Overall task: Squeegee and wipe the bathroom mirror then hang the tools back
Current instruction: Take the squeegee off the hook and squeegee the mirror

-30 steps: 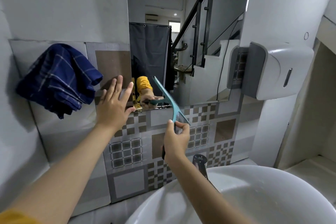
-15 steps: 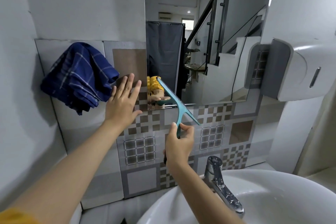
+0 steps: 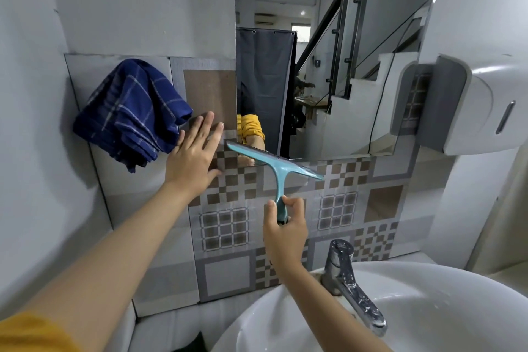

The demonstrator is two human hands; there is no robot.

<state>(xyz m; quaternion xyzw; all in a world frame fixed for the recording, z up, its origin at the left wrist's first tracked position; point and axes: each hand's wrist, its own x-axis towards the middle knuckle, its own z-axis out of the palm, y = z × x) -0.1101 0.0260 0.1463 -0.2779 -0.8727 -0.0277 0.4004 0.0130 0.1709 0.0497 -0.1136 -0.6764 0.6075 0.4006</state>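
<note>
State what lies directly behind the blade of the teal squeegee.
Behind the teal squeegee blade: the wall mirror's bottom edge and patterned grey-brown tiles. The strip it covers is hidden.

The squeegee (image 3: 281, 168) is showing smooth teal plastic. The cloth (image 3: 130, 111) is hanging as soft woven checked fabric. The faucet (image 3: 347, 280) is gleaming as spotted chrome metal; the basin (image 3: 428, 308) is shining glossy white.

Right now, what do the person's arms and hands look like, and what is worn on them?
Both hands are bare: no gloves, rings or watch show on the left hand or the right hand. The forearms are uncovered. A mustard-yellow sleeve shows at the left upper arm, and a bunched yellow sleeve appears in the mirror.
</note>
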